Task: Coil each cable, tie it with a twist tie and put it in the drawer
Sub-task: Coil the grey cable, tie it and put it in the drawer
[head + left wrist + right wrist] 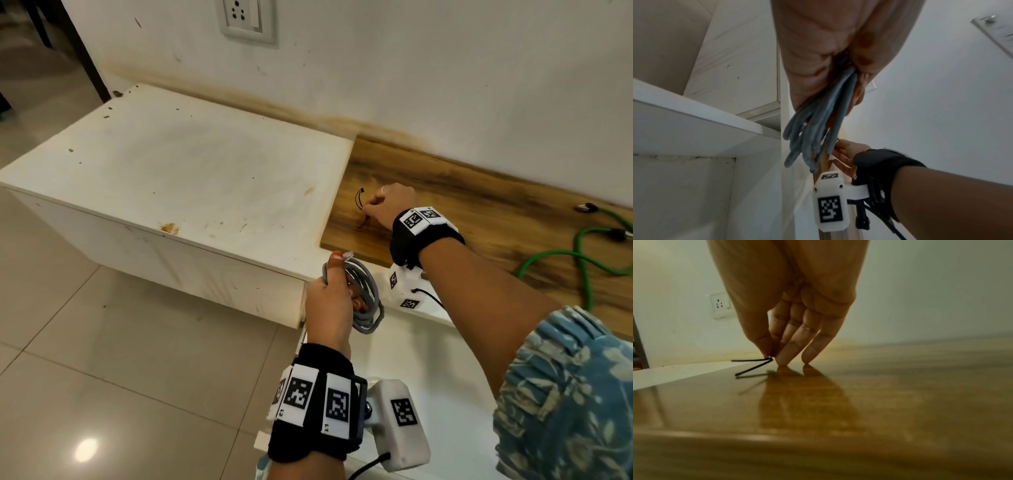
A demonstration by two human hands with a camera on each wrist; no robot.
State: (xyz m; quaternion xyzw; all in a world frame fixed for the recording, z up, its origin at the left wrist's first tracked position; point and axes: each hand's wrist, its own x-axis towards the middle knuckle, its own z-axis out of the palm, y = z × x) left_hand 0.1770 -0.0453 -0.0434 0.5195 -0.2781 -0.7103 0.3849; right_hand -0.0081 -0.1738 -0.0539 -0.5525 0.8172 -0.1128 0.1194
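Observation:
My left hand [329,301] grips a coiled grey cable [368,298] in front of the cabinet edge; its loops hang from the fist in the left wrist view [813,129]. A clear plug end sticks up above the thumb. My right hand [383,205] is on the brown wooden top, thumb and forefinger pinching a bent black twist tie [359,198] at its fold. In the right wrist view the twist tie [752,366] points left, one leg touching the wood, and two other fingertips [782,363] rest on the surface.
A green cable [582,253] with dark plugs lies loose on the wooden top [479,219] at the right. A pale white cabinet top [178,164] adjoins on the left, tiled floor below. A wall socket [246,17] sits above.

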